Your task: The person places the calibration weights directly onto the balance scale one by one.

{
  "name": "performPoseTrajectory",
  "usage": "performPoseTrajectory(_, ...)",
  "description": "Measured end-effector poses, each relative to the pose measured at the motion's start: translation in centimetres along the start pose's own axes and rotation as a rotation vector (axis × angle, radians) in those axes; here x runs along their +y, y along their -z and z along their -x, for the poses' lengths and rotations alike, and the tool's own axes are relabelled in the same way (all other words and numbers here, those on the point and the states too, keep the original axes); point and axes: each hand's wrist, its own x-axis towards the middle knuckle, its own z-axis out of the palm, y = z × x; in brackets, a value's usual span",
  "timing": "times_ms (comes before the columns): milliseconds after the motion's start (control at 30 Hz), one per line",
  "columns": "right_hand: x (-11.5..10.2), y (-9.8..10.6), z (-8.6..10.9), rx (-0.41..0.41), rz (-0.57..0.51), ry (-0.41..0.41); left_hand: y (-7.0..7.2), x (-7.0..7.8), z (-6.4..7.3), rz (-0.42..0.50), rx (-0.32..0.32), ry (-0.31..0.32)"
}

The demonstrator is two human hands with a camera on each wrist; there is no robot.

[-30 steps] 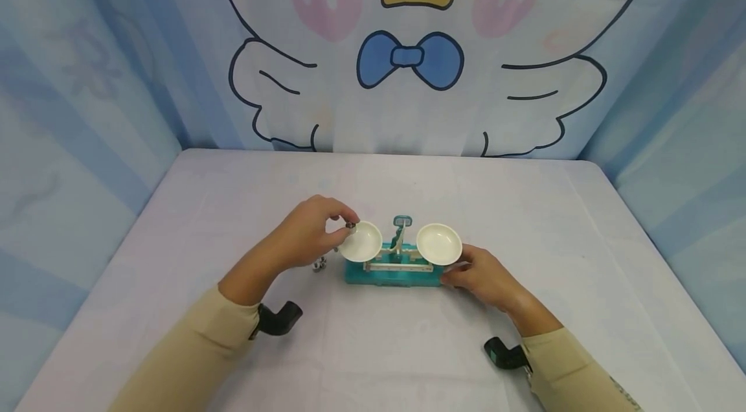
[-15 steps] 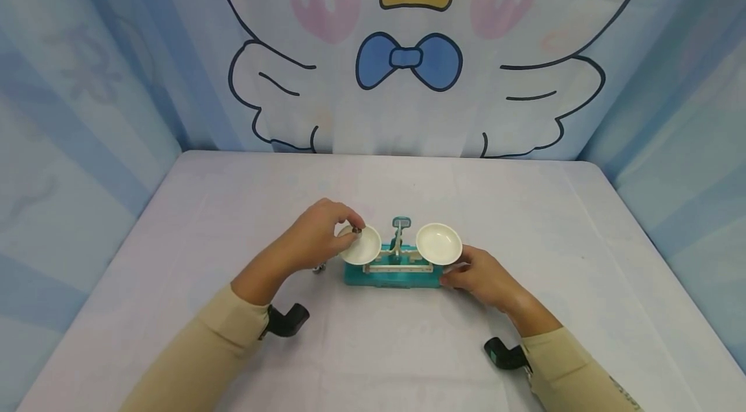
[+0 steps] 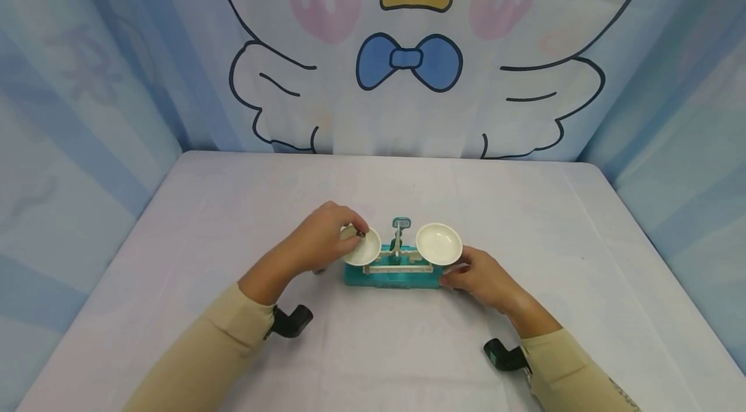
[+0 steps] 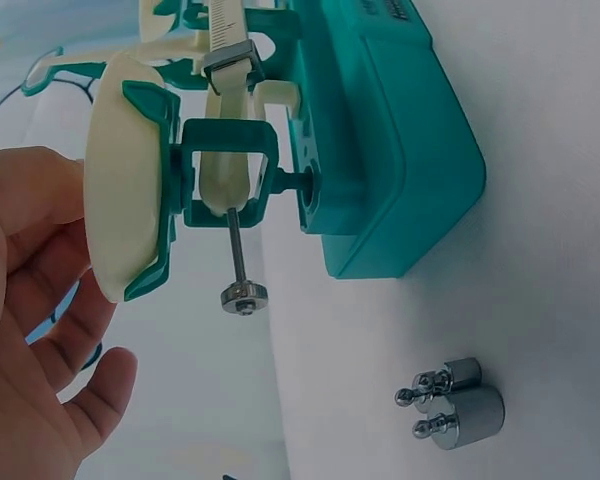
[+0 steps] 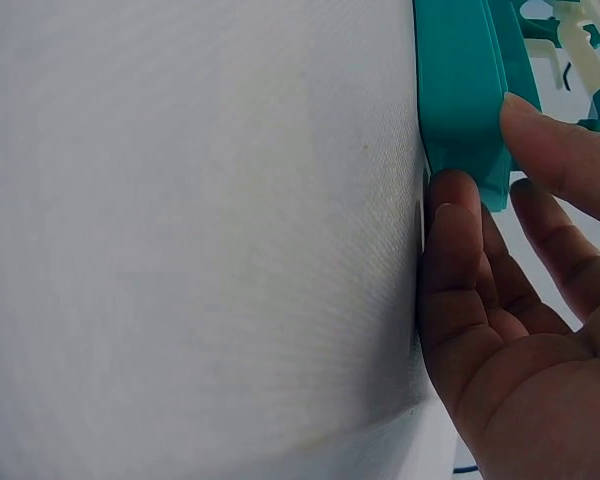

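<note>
A teal balance scale (image 3: pixel 393 278) with two cream pans stands on the table. My left hand (image 3: pixel 315 240) pinches a small metal weight (image 3: pixel 361 234) over the left pan (image 3: pixel 364 252). In the left wrist view this pan (image 4: pixel 120 190) hides the fingertips and the weight. The right pan (image 3: pixel 439 244) holds nothing. With thumb and fingers, my right hand (image 3: pixel 486 279) grips the right end of the scale's base; the right wrist view shows the thumb on the teal base (image 5: pixel 462 90) and fingertips at its end.
Several metal weights (image 4: pixel 465 415) stand on the white table (image 3: pixel 373 347) left of the scale, mostly hidden by the left hand in the head view. A cloth backdrop (image 3: pixel 408 120) with a cartoon print rises behind the table.
My left hand has moved slightly right and toward me, carrying the weight from the left pan's far edge to over its inside. My right hand has stayed at the base.
</note>
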Motion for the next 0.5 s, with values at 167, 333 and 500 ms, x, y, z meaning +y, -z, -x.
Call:
performPoseTrajectory(167,-0.04,-0.03,0.05,0.002,-0.001,-0.003,-0.27,0.03,-0.17,0.002,-0.014,0.03)
performPoseTrajectory(333,-0.02,-0.04,0.05,0.004,0.007,-0.001,-0.35,0.1,-0.19,-0.01,-0.007,0.024)
performPoseTrajectory(500,0.03,-0.03,0.04,0.0,0.008,0.003,-0.22,0.27,-0.09,-0.019,-0.002,0.022)
